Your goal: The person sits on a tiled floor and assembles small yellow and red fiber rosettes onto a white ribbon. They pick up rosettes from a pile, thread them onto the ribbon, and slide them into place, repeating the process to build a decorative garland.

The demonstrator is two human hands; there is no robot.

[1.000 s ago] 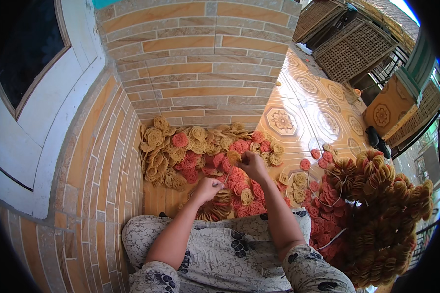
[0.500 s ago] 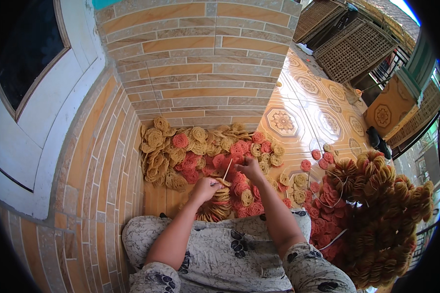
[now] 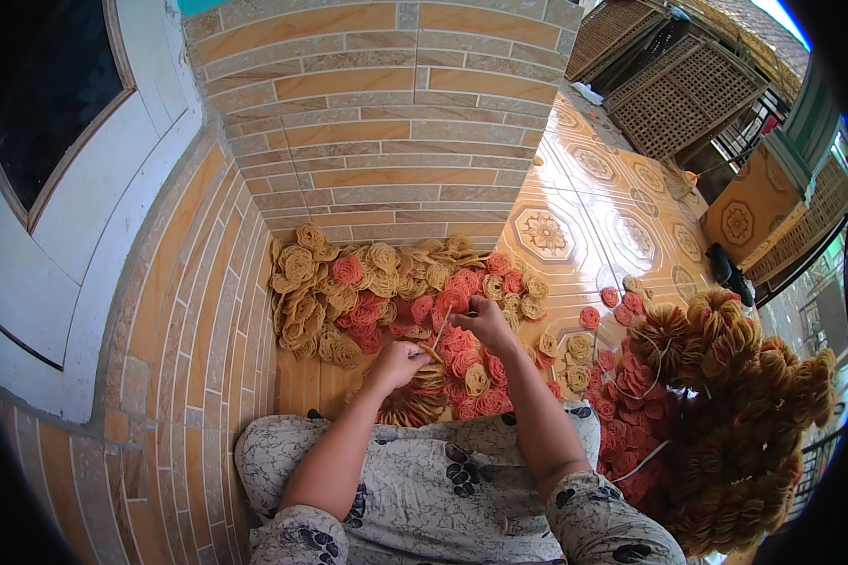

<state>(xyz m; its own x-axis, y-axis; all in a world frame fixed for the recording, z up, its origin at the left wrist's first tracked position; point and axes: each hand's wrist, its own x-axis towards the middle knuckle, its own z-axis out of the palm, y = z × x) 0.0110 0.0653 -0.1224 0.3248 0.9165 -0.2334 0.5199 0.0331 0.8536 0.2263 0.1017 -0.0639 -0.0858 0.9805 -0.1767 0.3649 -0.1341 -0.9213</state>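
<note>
My left hand (image 3: 398,364) is closed around the lower end of a thin pale stick or cord (image 3: 440,331); a tan coiled disc (image 3: 431,353) sits at its fingertips. Below it hangs or rests a tight row of strung tan and pink discs (image 3: 415,403), close to my lap. My right hand (image 3: 488,325) pinches a pink coiled disc (image 3: 453,299) by its edge, at the upper end of the stick. Whether the stick passes through this disc is too small to tell. The discs look like dried curly crackers.
Loose tan discs (image 3: 299,268) and pink ones lie heaped along the tiled wall (image 3: 367,151). To my right stands a big bundle of strung discs (image 3: 744,424) tied with white cord. Shiny floor tiles (image 3: 546,234) stretch toward woven racks (image 3: 683,94). A white door (image 3: 151,132) is at left.
My right hand has shifted slightly up, and the pink disc now stands more upright at the stick's upper end. My left hand has stayed nearly still.
</note>
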